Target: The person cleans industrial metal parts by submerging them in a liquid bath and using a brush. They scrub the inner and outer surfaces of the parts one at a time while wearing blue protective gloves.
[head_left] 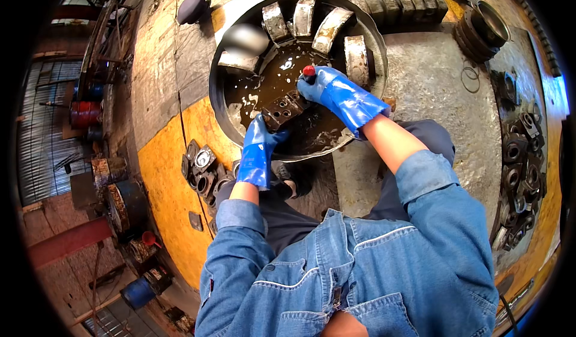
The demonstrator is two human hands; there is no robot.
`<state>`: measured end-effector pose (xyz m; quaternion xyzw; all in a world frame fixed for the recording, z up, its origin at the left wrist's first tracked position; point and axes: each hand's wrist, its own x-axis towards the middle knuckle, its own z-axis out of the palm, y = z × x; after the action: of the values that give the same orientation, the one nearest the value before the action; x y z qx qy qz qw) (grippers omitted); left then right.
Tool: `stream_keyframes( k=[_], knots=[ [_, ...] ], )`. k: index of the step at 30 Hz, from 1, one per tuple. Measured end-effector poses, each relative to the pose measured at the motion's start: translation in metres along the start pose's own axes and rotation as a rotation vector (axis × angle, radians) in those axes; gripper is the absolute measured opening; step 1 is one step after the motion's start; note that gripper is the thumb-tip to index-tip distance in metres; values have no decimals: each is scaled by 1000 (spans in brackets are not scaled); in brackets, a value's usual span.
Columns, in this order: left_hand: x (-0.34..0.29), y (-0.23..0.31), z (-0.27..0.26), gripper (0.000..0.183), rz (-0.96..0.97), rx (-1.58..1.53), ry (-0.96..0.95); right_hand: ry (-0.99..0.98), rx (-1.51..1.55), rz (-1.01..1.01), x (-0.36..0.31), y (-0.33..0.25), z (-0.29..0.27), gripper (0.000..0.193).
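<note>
In a blue rubber glove, my left hand [258, 145] grips the near left end of a dark, oily metal block with round holes [282, 112]. My right hand [327, 88], gloved the same way, is closed around a tool with a red-ended handle [309, 71], and its working end is hidden behind the glove and block. Both hands are over a large round metal tub [384, 55] of murky brown liquid. Several curved metal blocks [330, 30] stand along the tub's far inner wall. The block is tilted and close to the liquid.
Rows of similar metal blocks [399, 4] sit beyond the tub. Flat metal parts with holes [204, 157] lie left of my knee, and more are heaped [516, 169] at the far right. Ring-shaped parts [480, 34] are stacked at the upper right. A dark rounded object [192, 8] lies upper left.
</note>
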<state>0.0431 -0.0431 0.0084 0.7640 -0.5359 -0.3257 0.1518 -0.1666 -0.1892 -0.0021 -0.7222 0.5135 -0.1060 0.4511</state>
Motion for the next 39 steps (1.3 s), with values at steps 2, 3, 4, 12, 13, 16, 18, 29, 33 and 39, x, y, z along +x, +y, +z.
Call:
stream_keyframes(
  k=[2,3,4,12,13,16,18,29,33,39],
  knots=[
    [-4,-15,0,77,-22,5,10,13,163,-102,-13,-19,9,41],
    [-7,-33,0,77,-45,-8,16,-73,-78,-94,-25,-35,3,41],
    [-2,-36,1,77,-36,-25,12,-28,-35,-93,-29,-30,2,42],
    [2,-33,4,66,69,-37,52,47,-157,-139,-22,-21,6,39],
    [2,-27,5,67,52,-1,58,21,-110,-71,-16,-15,4,39],
    [-2,-18,7,68,31,-20,79,-11,-49,-64,-9,-10,2,38],
    [-10,-25,4,68,20,-39,87,-69,18,-163,-22,-19,13,37],
    [-17,37,-11,66,22,1,64,-160,-284,356,5,26,13,41],
    [-17,31,-7,64,18,-105,47,81,227,206,-1,21,1,40],
    [-2,-12,2,72,22,1,57,-136,286,75,-40,-27,-41,46]
  ],
)
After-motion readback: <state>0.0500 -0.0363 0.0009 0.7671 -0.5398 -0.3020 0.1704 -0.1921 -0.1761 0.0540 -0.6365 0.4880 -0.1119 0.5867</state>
